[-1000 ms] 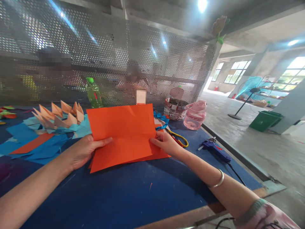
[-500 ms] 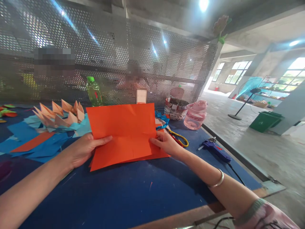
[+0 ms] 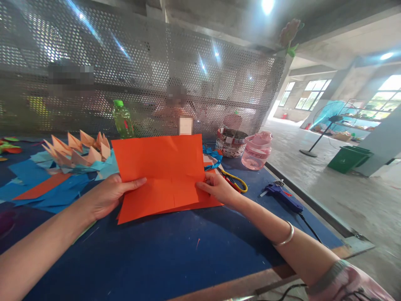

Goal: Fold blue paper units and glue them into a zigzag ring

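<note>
Orange paper sheet point(image 3: 159, 175), doubled over with faint creases, held over the blue bench point(image 3: 156, 255). Left hand point(image 3: 106, 196) gripping the sheet's left edge, thumb on top; right hand point(image 3: 217, 188) pinching the right edge, grip narrow. Risks: uneven pull tearing the paper or skewing the creases; loose layers slipping apart. Scissors point(image 3: 233, 183) with yellow handles just beside the right hand, so a corner could snag there. Glue gun point(image 3: 282, 197) nearby, nozzle able to mark the paper if hot; cable point(image 3: 310, 228) easy to catch. Folded paper points point(image 3: 78, 152) on cut blue paper point(image 3: 31, 179), close enough for the left arm point(image 3: 40, 246) to knock
</note>
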Available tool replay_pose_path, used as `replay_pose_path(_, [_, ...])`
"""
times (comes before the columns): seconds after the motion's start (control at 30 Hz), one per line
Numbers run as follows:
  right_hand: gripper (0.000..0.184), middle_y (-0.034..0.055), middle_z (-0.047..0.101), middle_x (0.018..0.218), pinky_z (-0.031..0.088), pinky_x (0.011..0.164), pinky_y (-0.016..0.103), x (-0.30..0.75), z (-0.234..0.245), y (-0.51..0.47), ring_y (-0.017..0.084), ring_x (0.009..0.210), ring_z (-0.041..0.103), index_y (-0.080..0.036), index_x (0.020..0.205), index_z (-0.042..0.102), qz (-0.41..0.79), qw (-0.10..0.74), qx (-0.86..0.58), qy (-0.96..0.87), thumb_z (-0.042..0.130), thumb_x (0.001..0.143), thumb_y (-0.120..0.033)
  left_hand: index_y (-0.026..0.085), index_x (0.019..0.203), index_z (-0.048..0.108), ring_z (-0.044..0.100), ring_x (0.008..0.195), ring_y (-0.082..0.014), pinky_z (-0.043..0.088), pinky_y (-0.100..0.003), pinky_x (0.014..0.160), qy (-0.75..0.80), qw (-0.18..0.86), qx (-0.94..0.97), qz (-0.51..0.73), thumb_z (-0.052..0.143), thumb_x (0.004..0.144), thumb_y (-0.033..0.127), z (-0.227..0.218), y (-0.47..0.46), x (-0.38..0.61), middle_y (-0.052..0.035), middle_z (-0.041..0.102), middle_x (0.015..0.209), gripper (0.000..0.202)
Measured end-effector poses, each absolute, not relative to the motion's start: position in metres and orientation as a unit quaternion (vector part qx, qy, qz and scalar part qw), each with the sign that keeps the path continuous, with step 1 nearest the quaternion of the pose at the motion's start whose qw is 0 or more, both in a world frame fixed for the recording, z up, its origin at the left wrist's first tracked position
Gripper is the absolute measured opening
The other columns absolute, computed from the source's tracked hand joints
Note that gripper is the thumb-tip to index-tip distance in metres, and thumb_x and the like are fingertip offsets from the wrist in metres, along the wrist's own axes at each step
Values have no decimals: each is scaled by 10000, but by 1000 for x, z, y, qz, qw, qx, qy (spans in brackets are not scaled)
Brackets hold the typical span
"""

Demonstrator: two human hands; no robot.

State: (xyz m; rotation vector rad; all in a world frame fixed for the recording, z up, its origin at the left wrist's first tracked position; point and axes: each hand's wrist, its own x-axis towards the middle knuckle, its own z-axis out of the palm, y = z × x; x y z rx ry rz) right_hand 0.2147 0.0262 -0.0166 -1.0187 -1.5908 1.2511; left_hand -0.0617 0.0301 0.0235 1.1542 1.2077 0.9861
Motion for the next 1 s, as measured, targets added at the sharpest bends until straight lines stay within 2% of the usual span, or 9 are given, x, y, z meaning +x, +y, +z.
replay_pose_path(0.13, [323, 20, 706, 834, 536, 705, 340, 214, -15, 25, 213, 788, 663, -213, 908, 676, 503, 435, -403, -628, 701, 697, -457, 149, 1081, 634, 629, 1068, -294, 536, -387, 889, 514, 564, 494, 417, 774, 663, 343, 24, 30, -62, -81, 688, 1149, 481])
replay_pose_path(0.37, [289, -13, 620, 548, 483, 529, 269, 214, -15, 22, 182, 613, 621, -194, 656, 645, 492, 453, -429, -607, 756, 628, -460, 145, 1048, 646, 664, 997, -293, 555, -374, 846, 524, 570, 478, 416, 793, 640, 359, 29, 25, -60, -80, 722, 1077, 484])
replay_pose_path(0.5, [339, -4, 629, 573, 474, 539, 258, 211, -13, 20, 171, 615, 624, -181, 716, 657, 527, 463, -414, -580, 722, 645, -506, 162, 1087, 631, 642, 1039, -302, 567, -377, 822, 493, 619, 439, 425, 732, 687, 465, 30, 29, -62, -65, 738, 1037, 512])
replay_pose_path(0.63, [368, 10, 626, 580, 462, 540, 256, 207, -14, 20, 156, 580, 598, -176, 809, 665, 516, 517, -417, -541, 678, 690, -525, 198, 1079, 645, 535, 1194, -305, 542, -367, 881, 400, 642, 438, 486, 576, 766, 605, 32, 28, -60, -49, 702, 1137, 518])
replay_pose_path(0.73, [359, 28, 627, 595, 445, 531, 261, 204, -18, 20, 155, 563, 573, -182, 846, 660, 491, 559, -428, -513, 640, 734, -522, 214, 1164, 615, 508, 1227, -294, 507, -374, 933, 339, 665, 484, 457, 612, 801, 480, 30, 19, -50, -58, 619, 1274, 450])
replay_pose_path(0.8, [356, 37, 634, 620, 438, 533, 263, 201, -19, 18, 160, 578, 567, -188, 863, 655, 482, 577, -429, -501, 628, 744, -523, 242, 1193, 602, 495, 1241, -292, 487, -383, 955, 339, 663, 520, 417, 691, 758, 383, 26, 10, -39, -68, 571, 1331, 466])
replay_pose_path(0.87, [345, 39, 644, 663, 437, 547, 262, 194, -19, 14, 159, 601, 565, -194, 871, 647, 486, 591, -417, -491, 633, 741, -514, 254, 1209, 597, 477, 1258, -298, 470, -383, 964, 347, 648, 560, 382, 719, 731, 369, 20, 2, -25, -95, 551, 1348, 507])
replay_pose_path(1.0, [288, 31, 658, 788, 447, 611, 258, 177, -15, 0, 144, 655, 567, -198, 830, 625, 530, 600, -367, -474, 658, 727, -465, 275, 1163, 631, 501, 1237, -285, 450, -383, 977, 330, 645, 578, 377, 671, 769, 410, 8, -12, 0, -72, 595, 1302, 418])
